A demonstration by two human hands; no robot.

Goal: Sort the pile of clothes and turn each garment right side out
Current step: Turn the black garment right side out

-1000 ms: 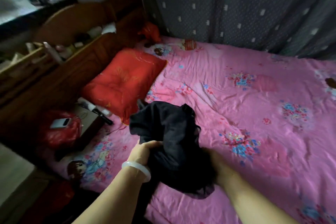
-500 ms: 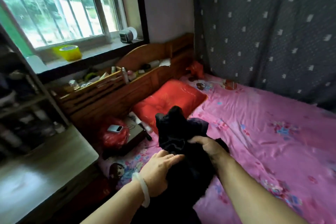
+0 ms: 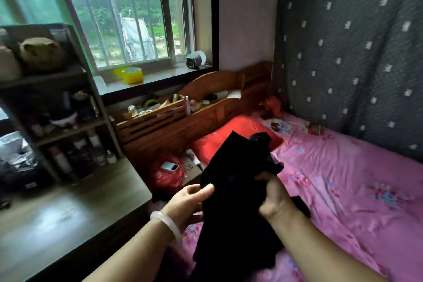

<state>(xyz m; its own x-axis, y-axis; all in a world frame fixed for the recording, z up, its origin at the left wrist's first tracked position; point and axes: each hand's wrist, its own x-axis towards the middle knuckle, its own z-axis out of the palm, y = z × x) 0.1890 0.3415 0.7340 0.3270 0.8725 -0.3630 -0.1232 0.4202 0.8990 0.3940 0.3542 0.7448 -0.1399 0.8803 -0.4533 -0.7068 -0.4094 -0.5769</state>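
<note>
A black garment hangs bunched in the air above the near edge of the pink bed. My right hand is closed around its upper right part, fingers curled into the cloth. My left hand, with a pale bangle on the wrist, pinches the garment's left edge between thumb and fingers. The lower part of the garment drops between my forearms and hides the bedsheet beneath it. I cannot tell which side of the cloth faces out.
A red pillow lies at the wooden headboard. A red bag with a white power bank sits beside the bed. A wooden desk and cluttered shelves stand on the left, under the window. A dark patterned curtain hangs behind the bed.
The view has tilted up and left, bringing the window and shelves into sight. Both hands lifted the black garment higher; my left hand shifted from flat on it to pinching its edge.
</note>
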